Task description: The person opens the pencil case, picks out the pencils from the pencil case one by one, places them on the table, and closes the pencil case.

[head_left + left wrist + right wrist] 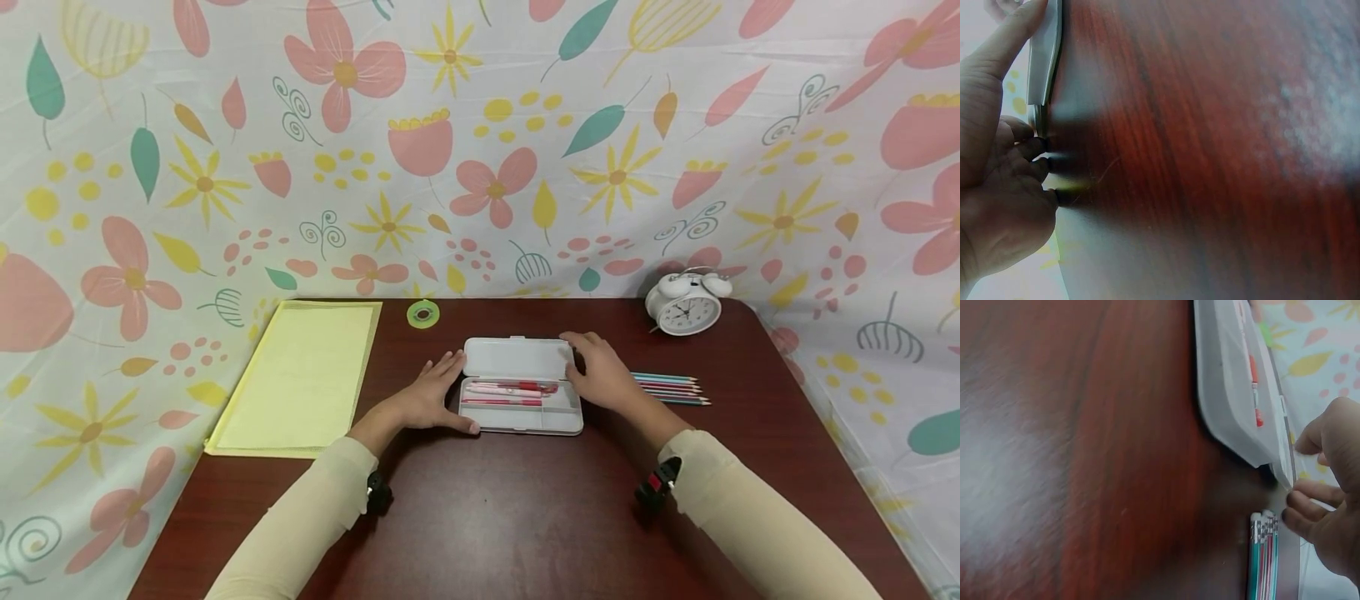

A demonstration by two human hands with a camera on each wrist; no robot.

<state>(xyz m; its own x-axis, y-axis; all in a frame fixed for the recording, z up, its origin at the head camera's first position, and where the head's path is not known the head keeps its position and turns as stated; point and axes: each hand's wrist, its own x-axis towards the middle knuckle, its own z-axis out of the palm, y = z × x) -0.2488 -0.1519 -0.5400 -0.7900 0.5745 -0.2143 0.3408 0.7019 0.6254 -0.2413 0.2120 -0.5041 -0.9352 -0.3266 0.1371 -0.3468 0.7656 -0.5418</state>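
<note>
A white pencil case [562, 422] lies unfolded on the table, its lid [517, 358] laid back toward the wall. Several red and pink pens [510, 389] are in its compartments. My left hand [423, 400] lies at the case's left side, fingers extended, its thumb at the front left corner. At the right edge of the lid is my right hand [603, 375], fingers loosely bent and touching near the lid's corner. In the right wrist view, these fingertips meet the lid's edge without closing round it. Several pencils [1263, 556] lie just right of the case.
A yellow mesh zip pouch [300, 375] lies at the left of the brown table [487, 517]. Toward the back are a green tape roll [413, 315] and a white alarm clock [686, 308]. A flower-patterned cloth [495, 125] hangs behind the table.
</note>
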